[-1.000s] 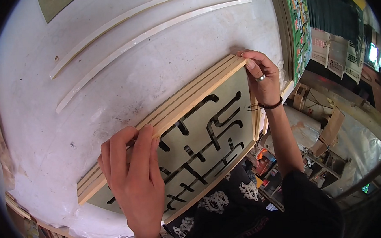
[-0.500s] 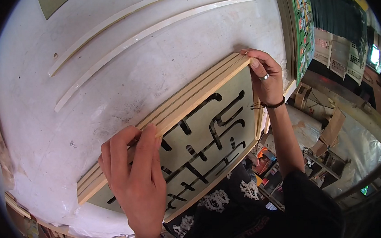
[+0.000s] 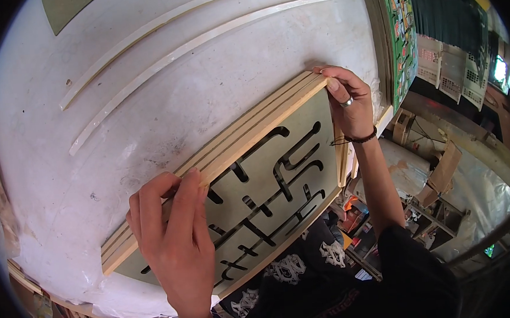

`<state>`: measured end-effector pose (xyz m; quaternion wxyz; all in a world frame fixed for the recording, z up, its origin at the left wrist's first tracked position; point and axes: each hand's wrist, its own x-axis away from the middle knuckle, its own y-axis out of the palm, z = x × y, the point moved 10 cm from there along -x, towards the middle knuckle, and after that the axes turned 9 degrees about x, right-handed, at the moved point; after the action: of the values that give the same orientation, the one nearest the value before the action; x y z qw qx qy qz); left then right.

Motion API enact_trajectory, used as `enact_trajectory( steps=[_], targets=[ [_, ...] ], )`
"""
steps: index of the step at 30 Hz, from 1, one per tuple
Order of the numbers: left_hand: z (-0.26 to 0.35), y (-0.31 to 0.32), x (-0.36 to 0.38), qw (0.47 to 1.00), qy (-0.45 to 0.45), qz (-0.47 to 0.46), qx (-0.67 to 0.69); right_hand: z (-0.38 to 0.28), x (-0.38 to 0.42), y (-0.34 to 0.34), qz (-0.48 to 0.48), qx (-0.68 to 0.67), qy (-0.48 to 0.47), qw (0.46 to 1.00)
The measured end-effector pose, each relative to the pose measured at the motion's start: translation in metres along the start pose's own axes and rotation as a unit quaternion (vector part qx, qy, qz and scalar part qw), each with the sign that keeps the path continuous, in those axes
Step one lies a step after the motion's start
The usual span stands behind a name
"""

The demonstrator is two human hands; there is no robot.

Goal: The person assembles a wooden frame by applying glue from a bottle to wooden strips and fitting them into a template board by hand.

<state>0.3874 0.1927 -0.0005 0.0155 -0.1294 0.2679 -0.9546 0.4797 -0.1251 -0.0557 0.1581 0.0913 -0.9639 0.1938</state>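
Observation:
A greenish-grey panel (image 3: 260,169) with dark curved slots cut through it stands tilted on its edge in front of me. Light wooden strips (image 3: 253,139) run in layers along its upper edge, with thin dark lines between them. My left hand (image 3: 178,244) pinches this edge between thumb and fingers, left of the middle. At the upper right corner, my right hand (image 3: 352,106), with a ring and a dark bracelet, grips the strips with its thumb in front and fingers behind. The panel's lower left is partly hidden behind my left hand and wrist.
Two long pale strips (image 3: 154,75) lie on the white-covered table (image 3: 44,191) beyond the panel. A greenish sheet corner (image 3: 67,8) shows at the top left. A stack with a colourful green side (image 3: 397,37) stands at the right; cluttered shelves (image 3: 430,217) sit below.
The panel and both hands appear slightly further left in view, as do the table strips. Both hands keep their hold on the panel's edge.

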Motion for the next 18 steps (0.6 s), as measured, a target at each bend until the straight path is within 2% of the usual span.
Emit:
enact_trajectory(
  steps=[4, 10, 11, 13, 15, 18],
  targets=[
    [-0.001, -0.001, 0.001, 1.000, 0.002, 0.003, -0.007, -0.006, -0.001, 0.001, 0.015, 0.013, -0.011, 1.000],
    [-0.003, -0.006, 0.000, 0.999, -0.040, 0.017, 0.005, -0.028, -0.009, -0.002, -0.023, -0.036, -0.006, 0.999],
    [0.007, -0.009, -0.001, 0.999, -0.003, 0.024, -0.031, -0.030, -0.011, -0.005, -0.036, -0.010, -0.007, 0.999],
    [0.028, -0.011, -0.001, 0.992, 0.071, 0.036, -0.102, -0.044, -0.014, -0.006, -0.075, 0.129, -0.044, 0.988],
    [0.049, -0.001, 0.002, 0.988, 0.142, 0.035, -0.039, -0.065, -0.015, 0.001, -0.095, 0.258, -0.085, 0.958],
    [0.079, 0.030, 0.001, 0.977, 0.210, 0.024, 0.025, -0.081, -0.016, 0.012, -0.135, 0.337, -0.144, 0.921]
  ],
)
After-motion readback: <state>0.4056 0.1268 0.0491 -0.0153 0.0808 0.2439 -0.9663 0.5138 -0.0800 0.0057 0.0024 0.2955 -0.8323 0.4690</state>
